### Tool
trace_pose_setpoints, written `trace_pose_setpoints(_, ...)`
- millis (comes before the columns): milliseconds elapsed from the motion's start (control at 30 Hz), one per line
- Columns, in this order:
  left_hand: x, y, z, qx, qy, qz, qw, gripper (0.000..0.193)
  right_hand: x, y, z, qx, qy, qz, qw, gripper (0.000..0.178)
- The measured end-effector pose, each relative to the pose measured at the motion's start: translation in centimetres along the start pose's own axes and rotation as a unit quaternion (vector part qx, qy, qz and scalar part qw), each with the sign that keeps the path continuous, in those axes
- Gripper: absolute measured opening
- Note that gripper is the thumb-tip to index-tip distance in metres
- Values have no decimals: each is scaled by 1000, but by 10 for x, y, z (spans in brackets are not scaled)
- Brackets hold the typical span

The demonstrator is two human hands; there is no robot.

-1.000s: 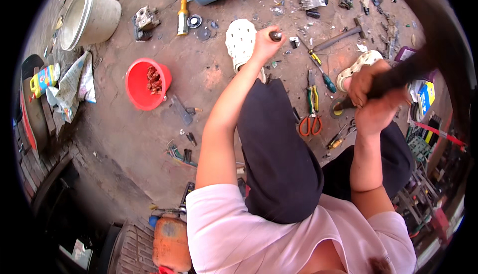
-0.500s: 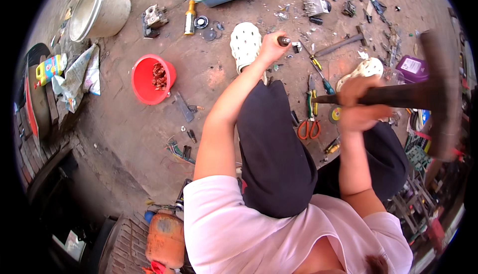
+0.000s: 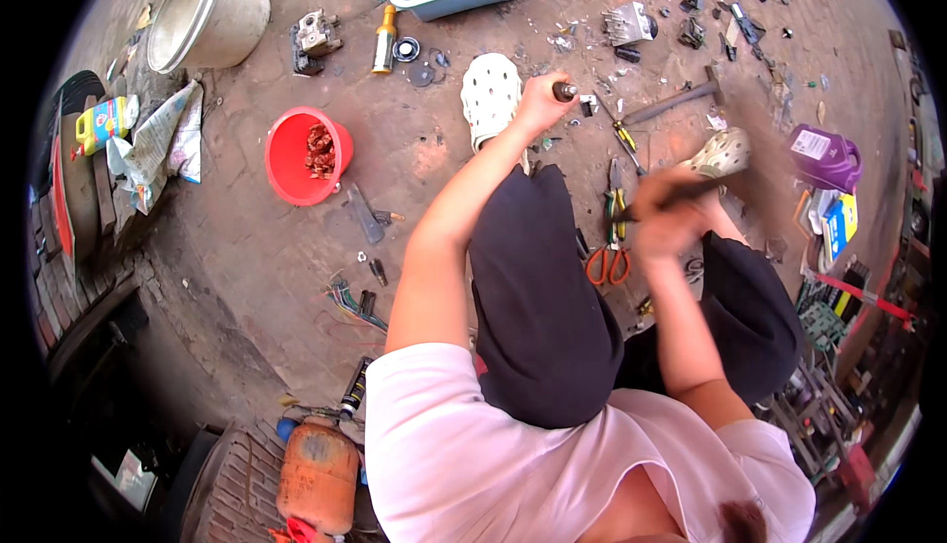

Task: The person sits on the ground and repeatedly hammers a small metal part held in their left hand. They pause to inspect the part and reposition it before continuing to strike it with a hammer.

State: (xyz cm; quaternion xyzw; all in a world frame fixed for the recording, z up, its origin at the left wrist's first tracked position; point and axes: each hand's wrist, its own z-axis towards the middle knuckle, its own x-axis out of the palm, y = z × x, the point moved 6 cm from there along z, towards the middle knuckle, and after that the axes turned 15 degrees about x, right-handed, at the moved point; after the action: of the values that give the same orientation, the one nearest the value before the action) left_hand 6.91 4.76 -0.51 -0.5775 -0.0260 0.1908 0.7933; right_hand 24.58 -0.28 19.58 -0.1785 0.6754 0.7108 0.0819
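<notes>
My left hand [image 3: 541, 105] is closed round a dark round-ended rod [image 3: 564, 92], held upright beside my left white clog [image 3: 490, 99]. The rod's lower end is hidden. My right hand [image 3: 673, 222] grips a hammer [image 3: 708, 188] by its dark handle, above my right knee. Hammer head and right hand are both smeared by motion. A small dark metal piece [image 3: 589, 106] lies on the ground just right of the rod. Between my feet lie a second hammer [image 3: 676, 99], a yellow-and-black screwdriver [image 3: 627, 141] and orange-handled scissors [image 3: 608, 265].
A red bowl [image 3: 344, 160] with copper-coloured scraps stands at the left. Beyond it are a white bucket [image 3: 237, 20], a yellow bottle [image 3: 385, 40] and a blue tub [image 3: 473, 2] of copper windings. A purple container [image 3: 827, 156] stands at the right, and broken metal parts lie scattered farther off.
My right hand has swung the hammer left and slightly away from its raised place at the right. My left hand holds the rod in nearly the same spot. The whole view has shifted slightly.
</notes>
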Motion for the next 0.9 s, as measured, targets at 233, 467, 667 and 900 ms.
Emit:
trace_pose_setpoints(233, -8, 21, -11, -39, 65, 31, 997, 27, 16, 0, 15, 272, 83, -23, 959, 57)
trace_pose_setpoints(467, -5, -7, 3, -10, 15, -6, 1000, 19, 7, 14, 10, 103, 38, 127, 986, 60)
trace_pose_setpoints(667, -16, 9, -7, 4, -3, 43, 999, 28, 20, -38, 12, 358, 40, 61, 931, 57)
trace_pose_setpoints(900, -4, -1, -2, -9, 37, 20, 999, 18, -21, 12, 12, 136, -20, 356, 924, 62)
